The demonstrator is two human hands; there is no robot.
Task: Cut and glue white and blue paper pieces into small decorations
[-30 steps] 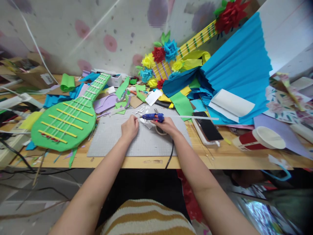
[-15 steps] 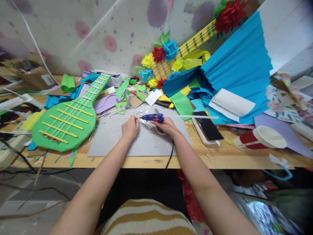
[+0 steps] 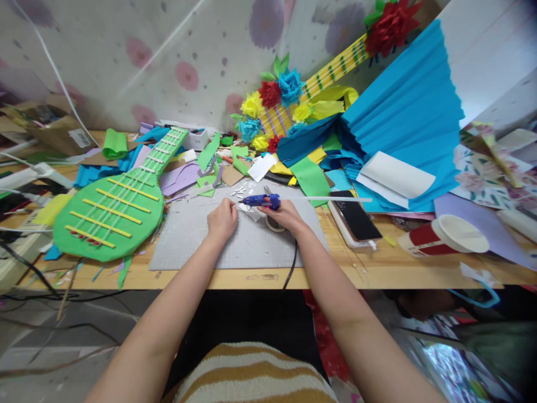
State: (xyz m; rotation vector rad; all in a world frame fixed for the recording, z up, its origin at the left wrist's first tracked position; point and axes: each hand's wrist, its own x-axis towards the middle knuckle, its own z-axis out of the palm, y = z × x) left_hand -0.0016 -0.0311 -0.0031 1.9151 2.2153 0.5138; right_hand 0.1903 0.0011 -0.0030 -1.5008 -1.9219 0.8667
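Observation:
A blue hot glue gun [image 3: 262, 201] is gripped in my right hand [image 3: 285, 215], with a long clear glue stick [image 3: 331, 198] sticking out of its back to the right. Its nozzle points left, close to the fingertips of my left hand [image 3: 222, 217]. Those fingers are pinched together above the grey cutting mat [image 3: 184, 246]; anything between them is too small to make out. Small white paper pieces [image 3: 239, 191] lie just beyond the nozzle. Partly hidden under my right hand are scissors [image 3: 274, 224].
Left of the mat lies a green paper lute [image 3: 109, 215]. A flower-decorated yellow instrument [image 3: 277, 118] leans at the back, beside blue crepe paper [image 3: 403, 123]. To the right are a phone [image 3: 356, 215] and a paper cup [image 3: 444, 235]. A black cord [image 3: 291, 268] hangs over the table edge.
The view has shifted very slightly. Both hands and the glue gun keep nearly the same pose over the mat.

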